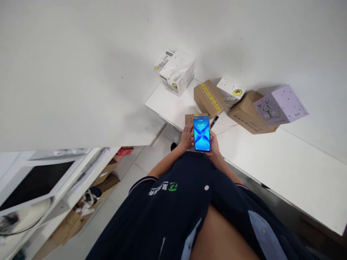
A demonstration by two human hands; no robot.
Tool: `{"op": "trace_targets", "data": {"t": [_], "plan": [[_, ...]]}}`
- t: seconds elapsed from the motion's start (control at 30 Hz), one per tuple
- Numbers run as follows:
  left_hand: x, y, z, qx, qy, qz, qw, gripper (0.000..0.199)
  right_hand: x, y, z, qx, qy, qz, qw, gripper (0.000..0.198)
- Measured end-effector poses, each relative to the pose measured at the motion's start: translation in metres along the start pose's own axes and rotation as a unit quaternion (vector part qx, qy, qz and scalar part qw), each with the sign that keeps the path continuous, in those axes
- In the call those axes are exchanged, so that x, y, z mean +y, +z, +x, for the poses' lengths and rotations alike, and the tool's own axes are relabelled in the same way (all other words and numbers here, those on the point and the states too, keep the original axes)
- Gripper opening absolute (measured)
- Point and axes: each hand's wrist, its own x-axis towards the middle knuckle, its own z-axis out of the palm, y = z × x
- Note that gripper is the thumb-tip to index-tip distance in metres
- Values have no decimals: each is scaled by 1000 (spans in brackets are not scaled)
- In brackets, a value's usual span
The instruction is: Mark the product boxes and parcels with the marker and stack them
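Right hand point(215, 146) grips the phone point(202, 134) near the frame's centre; whether the left hand point(186, 137) beside it also grips is unclear. If the right hold slackens, the phone could fall.

"Where does the head camera sit?"
"On the wearer's head, looking steeply down over the navy polo shirt point(165, 215), which is closest."
"And farther out?"
"The smartphone point(202, 134), near mid-frame; the white table point(279, 162) runs diagonally across the right."
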Motion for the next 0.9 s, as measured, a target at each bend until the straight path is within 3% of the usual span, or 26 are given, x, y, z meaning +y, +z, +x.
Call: {"op": "trace_targets", "data": {"t": [0.1,0.17,0.23,0.3,0.37,0.4,0.47,0.53,0.73,0.9], "plan": [[4,-7,5,-12,37,22,999,51,-11,-32,-15,116,-102,-86,984,54],[8,-12,6,-19,36,30,999,54,-21,-59,-27,234,-163,-194,939,56],[13,-15,7,-36,24,31,999,55,-30,-89,-40,364,-178,-356,842,58],[20,-18,6,-54,9,39,998,56,-36,-118,-52,460,-140,-516,709,57],[30,-21,5,-68,-13,59,996,57,-37,-146,-62,522,-84,-603,597,58],[35,-22,4,-74,-27,71,994,60,-35,-159,-65,546,-61,-623,557,57],[48,-22,3,-84,-56,89,991,67,-28,-181,-69,581,-36,-639,504,58],[59,-21,3,-97,-77,97,988,78,-19,-196,-70,593,-31,-645,481,60],[69,-20,10,-129,-85,103,983,94,3,-211,-65,598,-40,-642,479,61],[55,-33,11,-111,-93,102,984,85,0,-207,-65,598,-9,-621,506,64]]}}
